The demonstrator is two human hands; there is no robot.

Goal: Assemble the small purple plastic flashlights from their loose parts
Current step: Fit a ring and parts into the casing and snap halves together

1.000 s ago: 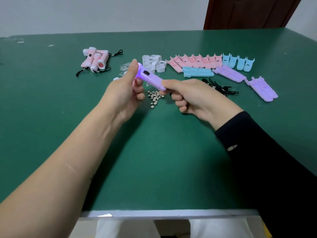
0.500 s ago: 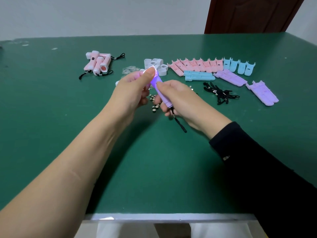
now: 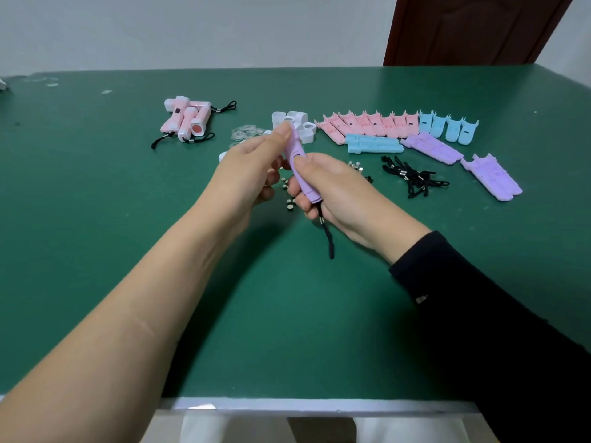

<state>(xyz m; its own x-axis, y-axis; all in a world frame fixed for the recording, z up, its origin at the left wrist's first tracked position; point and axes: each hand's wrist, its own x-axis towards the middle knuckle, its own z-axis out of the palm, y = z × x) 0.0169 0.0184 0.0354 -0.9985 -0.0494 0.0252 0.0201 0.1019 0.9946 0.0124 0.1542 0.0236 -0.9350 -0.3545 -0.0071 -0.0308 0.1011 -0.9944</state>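
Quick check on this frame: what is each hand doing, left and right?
Left hand: pinches the head end of the small purple plastic flashlight.
Right hand: grips the same flashlight's body, thumb on top.

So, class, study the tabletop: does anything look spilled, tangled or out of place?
Mostly orderly. The button cells lie loosely scattered, and the black lanyards sit in a tangle, unlike the neat row of pink shell halves.

Green table (image 3: pixel 128 251), brown door (image 3: pixel 463 27) at far right, pale wall (image 3: pixel 192 27) behind.
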